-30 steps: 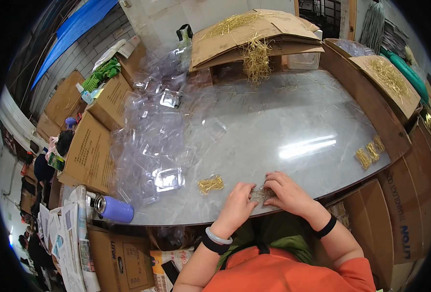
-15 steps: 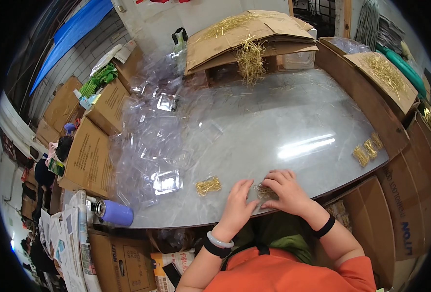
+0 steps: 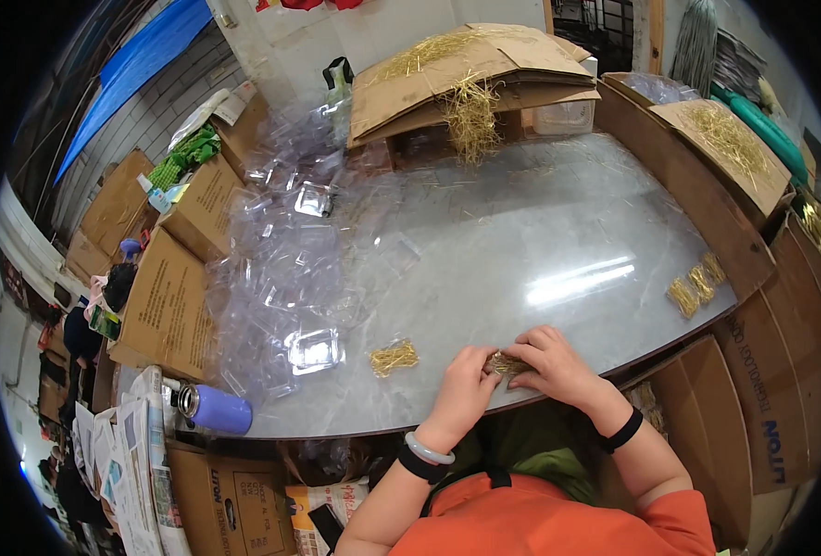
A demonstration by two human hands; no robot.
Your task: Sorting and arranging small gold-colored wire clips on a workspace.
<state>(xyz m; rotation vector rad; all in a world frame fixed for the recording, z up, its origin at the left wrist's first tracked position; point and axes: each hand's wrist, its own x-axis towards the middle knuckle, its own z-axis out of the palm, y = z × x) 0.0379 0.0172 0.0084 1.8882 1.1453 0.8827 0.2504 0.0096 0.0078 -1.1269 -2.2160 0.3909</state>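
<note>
Both hands are at the table's near edge around a small clear-looking packet of gold strands. My left hand pinches its left end between thumb and fingers. My right hand curls over its right end, hiding much of it. A gold bundle of thin strands lies on the table left of my hands. Further right, near the table's right edge, several similar gold bundles lie side by side.
A heap of clear plastic boxes covers the table's left side. A purple bottle lies at the near left corner. Cardboard with loose gold strands stands at the back. A brown board edges the right side.
My left hand has moved right and closed on the packet's left end. The packet is now gripped between both hands and looks slightly raised. The other bundles stay put.
</note>
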